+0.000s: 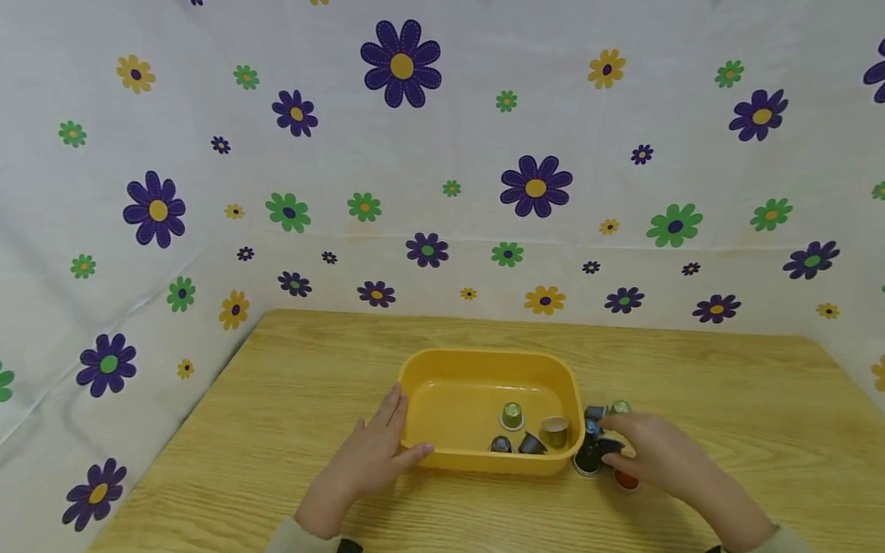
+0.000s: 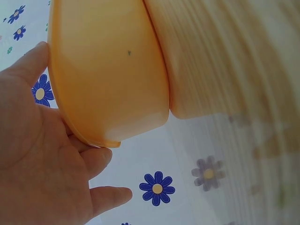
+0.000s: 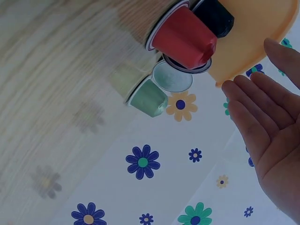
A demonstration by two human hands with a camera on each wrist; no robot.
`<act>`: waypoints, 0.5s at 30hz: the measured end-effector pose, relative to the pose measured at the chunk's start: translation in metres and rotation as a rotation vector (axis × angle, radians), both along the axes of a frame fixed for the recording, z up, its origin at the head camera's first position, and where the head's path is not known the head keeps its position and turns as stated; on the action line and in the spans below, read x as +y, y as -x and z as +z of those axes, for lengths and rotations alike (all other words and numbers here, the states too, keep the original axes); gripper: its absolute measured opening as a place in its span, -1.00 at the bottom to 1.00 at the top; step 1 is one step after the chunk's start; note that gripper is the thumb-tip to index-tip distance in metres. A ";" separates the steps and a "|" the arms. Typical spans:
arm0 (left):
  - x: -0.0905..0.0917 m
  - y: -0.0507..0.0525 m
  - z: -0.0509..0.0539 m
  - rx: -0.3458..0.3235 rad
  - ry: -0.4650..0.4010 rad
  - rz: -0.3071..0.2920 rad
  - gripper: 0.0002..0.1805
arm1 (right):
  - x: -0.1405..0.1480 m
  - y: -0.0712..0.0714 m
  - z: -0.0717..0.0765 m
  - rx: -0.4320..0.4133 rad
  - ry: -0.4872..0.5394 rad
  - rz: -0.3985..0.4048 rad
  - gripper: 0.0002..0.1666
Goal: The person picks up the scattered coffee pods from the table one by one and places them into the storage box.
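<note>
A yellow plastic bin (image 1: 449, 401) stands on the wooden table, with several coffee capsules at its right end, among them a green one (image 1: 511, 415) and a gold one (image 1: 555, 432). My left hand (image 1: 372, 447) rests on the bin's left end, its thumb over the near rim and its fingers along the side. My right hand (image 1: 658, 453) reaches over loose capsules beside the bin's right wall, thumb and fingers apart. Nearest its fingertips lies a dark capsule (image 1: 609, 446). A red capsule (image 3: 183, 37) and a green capsule (image 3: 149, 98) show in the right wrist view; that hand appears to hold nothing.
The wooden table (image 1: 327, 358) extends on all sides of the bin. White cloth (image 1: 450, 134) printed with purple, green and yellow flowers hangs behind the table and along both sides.
</note>
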State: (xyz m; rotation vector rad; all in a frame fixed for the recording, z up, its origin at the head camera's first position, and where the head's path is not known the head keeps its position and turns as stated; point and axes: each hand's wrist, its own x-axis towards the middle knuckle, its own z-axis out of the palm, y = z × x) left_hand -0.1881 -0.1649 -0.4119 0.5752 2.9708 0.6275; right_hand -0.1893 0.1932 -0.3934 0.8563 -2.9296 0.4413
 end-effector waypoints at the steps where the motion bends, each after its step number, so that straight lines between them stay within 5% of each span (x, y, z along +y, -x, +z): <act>1: 0.000 0.000 0.000 0.000 -0.001 0.001 -0.11 | 0.000 0.000 0.000 -0.011 -0.007 -0.004 -0.63; 15: -0.001 0.002 -0.001 0.015 0.019 -0.003 -0.10 | 0.009 -0.002 -0.009 -0.042 -0.017 0.020 -0.76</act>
